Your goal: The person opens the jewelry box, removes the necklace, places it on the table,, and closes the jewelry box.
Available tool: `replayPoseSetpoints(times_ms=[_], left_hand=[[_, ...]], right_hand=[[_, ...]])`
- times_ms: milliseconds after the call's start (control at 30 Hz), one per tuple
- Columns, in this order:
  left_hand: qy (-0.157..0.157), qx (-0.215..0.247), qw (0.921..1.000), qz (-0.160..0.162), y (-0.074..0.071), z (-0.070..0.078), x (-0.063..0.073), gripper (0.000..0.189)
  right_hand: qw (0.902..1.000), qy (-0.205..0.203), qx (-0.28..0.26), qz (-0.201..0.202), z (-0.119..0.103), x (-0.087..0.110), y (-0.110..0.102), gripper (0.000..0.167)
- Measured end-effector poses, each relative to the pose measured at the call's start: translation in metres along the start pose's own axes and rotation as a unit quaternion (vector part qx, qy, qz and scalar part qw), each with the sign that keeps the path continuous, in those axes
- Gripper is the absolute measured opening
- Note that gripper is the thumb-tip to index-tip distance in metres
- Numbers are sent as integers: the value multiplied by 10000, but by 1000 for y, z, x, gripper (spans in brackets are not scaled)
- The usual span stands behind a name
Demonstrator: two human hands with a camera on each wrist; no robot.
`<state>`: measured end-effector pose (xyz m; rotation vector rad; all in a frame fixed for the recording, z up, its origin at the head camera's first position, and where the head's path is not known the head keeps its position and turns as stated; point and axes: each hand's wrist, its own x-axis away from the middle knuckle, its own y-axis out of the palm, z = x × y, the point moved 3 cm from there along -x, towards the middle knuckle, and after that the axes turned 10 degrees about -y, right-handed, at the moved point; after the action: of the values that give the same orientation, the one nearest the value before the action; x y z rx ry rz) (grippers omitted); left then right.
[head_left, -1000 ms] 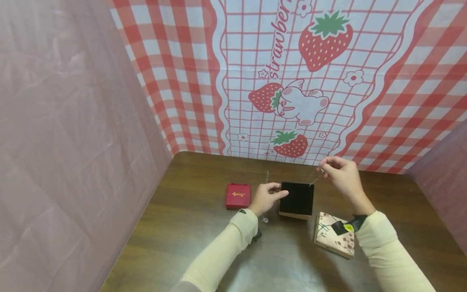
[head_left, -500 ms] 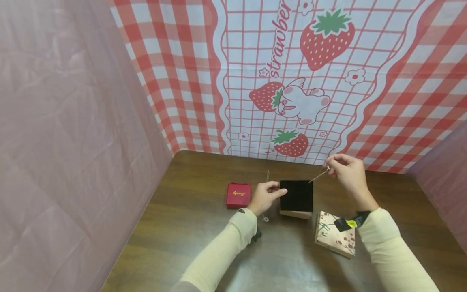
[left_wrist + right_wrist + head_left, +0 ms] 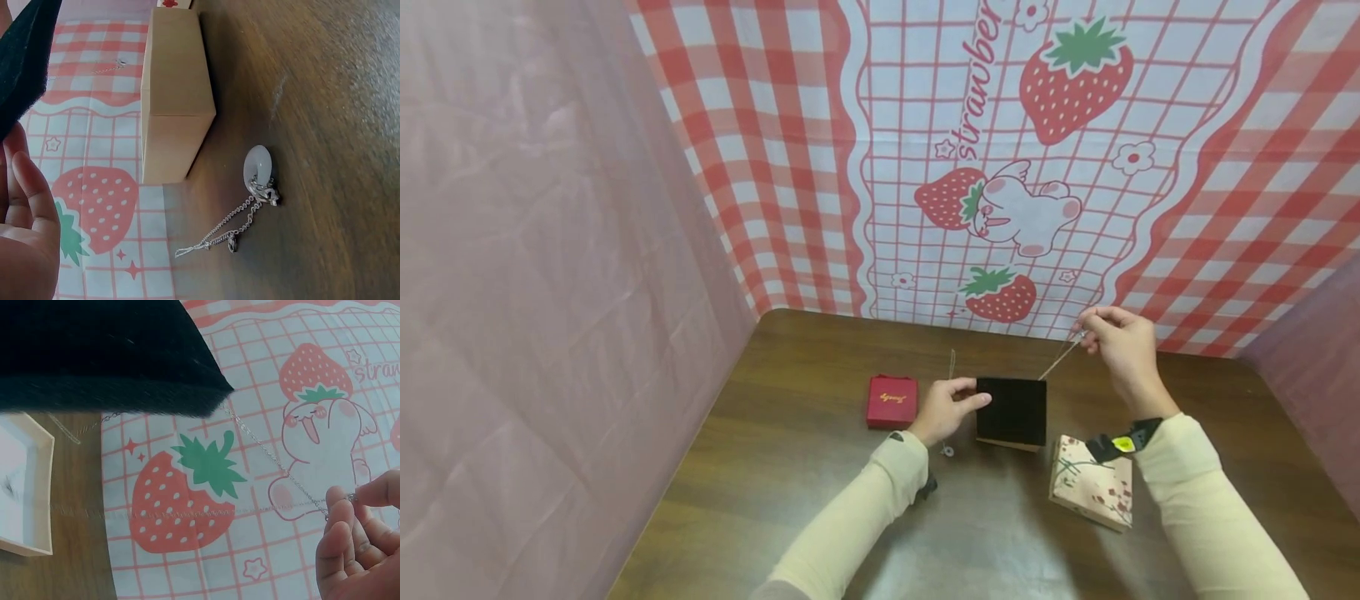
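My left hand (image 3: 946,410) grips a black velvet pad (image 3: 1011,410) by its left edge, thumb on top. The pad is raised and tilted over an uncovered tan box (image 3: 178,81), whose white inside (image 3: 19,481) shows in the right wrist view. Up and to the right, my right hand (image 3: 1118,346) pinches a thin silver necklace chain (image 3: 269,453) between thumb and fingers. From there the chain runs to the pad's far right corner and behind it. Beside the box, near my left wrist, another necklace with a white ring pendant (image 3: 257,167) lies on the table.
A small red box (image 3: 891,402) with gold lettering sits left of my left hand. To the right, under my right wrist, is a flower-printed box lid (image 3: 1092,485). The wooden table (image 3: 790,433) ends at a strawberry-print cloth (image 3: 1000,208) behind, with pinkish curtains at both sides.
My right hand has moved right and slightly up, stretching the chain from the pad's corner. The black pad's tilt has shifted a little in my left hand, which otherwise stays in place.
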<state>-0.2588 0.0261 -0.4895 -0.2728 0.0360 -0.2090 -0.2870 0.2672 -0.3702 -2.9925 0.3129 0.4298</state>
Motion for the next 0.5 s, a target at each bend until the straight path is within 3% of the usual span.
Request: replayPoseSetpoints(times_ms=[267,500], left_hand=[[-65,179,9995,-245,-1,-1,1,38],[-87,421,9990,-136,-2,-3,0,38]], right_hand=[[9991,-252,-255,205,-3,-13,-4,15],[9995,-252,-33,174,-2,-17,-11,12]])
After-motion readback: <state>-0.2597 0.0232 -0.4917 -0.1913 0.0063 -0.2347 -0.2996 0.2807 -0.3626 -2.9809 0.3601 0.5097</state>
